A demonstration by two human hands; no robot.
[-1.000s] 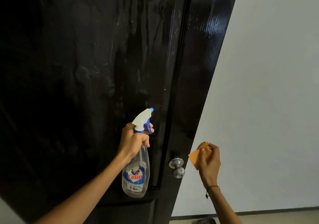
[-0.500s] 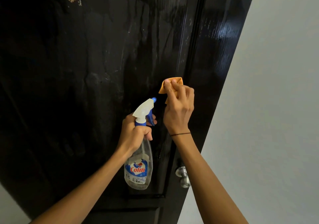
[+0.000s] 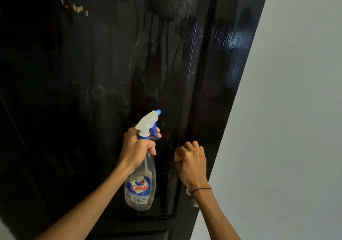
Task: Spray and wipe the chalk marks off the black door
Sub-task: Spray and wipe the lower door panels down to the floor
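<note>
Orange cloth (image 3: 178, 156) clenched in right hand (image 3: 192, 163) — left hand (image 3: 136, 152) grips spray bottle (image 3: 141, 188).

The door (image 3: 92, 91) fills the left and centre of the frame, the wall (image 3: 296, 110) the right. My left hand (image 3: 137, 151) holds the spray bottle (image 3: 141, 184) before the door, lower centre. Just right of it, my right hand (image 3: 192, 162) presses the cloth (image 3: 178, 155) against the door

Black door (image 3: 114, 73), blue-and-white spray bottle (image 3: 141, 184)
</note>
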